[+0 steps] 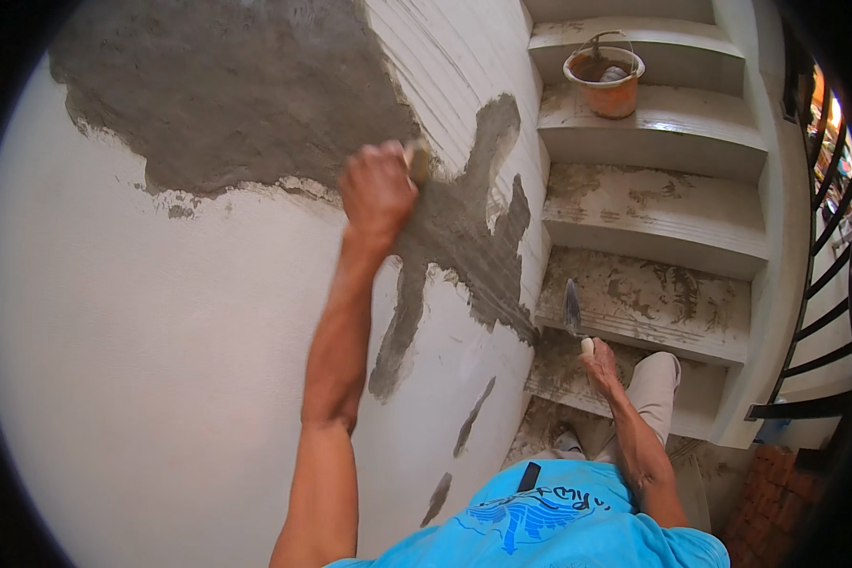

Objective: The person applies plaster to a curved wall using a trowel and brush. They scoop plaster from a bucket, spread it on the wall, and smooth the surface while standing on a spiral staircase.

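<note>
The left hand (377,194) is clenched around a plastering float (418,161), pressing it against the wet mortar patch (464,227) on the curved wall (161,379), mortar spreading rightward and down. The right hand (600,363) hangs low over the stairs (653,222), gripping a trowel (573,308), blade pointing up.

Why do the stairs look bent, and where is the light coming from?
Head view: the fisheye lens bows the steps and wall toward a black rim; daylight glares at the upper right by the railing; the wall is evenly lit; the left hand, float, right hand and trowel look fairly sharp.
</note>
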Available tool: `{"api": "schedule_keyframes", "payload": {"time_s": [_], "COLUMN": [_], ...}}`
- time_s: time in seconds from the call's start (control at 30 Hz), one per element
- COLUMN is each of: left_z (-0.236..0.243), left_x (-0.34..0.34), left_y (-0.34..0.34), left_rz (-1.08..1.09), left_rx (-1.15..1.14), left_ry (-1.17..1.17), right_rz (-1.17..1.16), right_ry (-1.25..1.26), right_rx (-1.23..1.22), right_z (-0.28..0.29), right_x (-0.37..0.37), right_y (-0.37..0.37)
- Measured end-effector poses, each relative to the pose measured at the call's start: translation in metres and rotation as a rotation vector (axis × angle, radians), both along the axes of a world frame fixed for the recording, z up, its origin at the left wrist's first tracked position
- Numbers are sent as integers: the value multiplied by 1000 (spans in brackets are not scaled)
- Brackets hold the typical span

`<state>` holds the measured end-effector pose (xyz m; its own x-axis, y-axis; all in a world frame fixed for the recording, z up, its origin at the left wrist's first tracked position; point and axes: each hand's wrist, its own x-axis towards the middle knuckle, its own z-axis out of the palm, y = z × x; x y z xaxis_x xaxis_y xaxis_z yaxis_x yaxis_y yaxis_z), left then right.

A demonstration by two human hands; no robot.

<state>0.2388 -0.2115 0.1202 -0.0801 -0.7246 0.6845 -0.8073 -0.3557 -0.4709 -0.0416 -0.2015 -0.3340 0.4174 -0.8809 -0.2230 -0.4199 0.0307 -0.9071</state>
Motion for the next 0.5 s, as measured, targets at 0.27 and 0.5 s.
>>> {"api": "schedule_keyframes", "payload": {"time_s": [0.27, 0.5], "left_z": [103, -32], "left_x": [-3, -11], "left_y": [-47, -49], "left_rz": [-29, 73], "left_rx": [-133, 240], "left_ry": [-137, -219], "right_rz": [10, 24], "right_ry": [-13, 47], "right_rx": [-21, -32], "right_z": [0, -5], "right_x": [0, 4], "right_y": [1, -2]}}
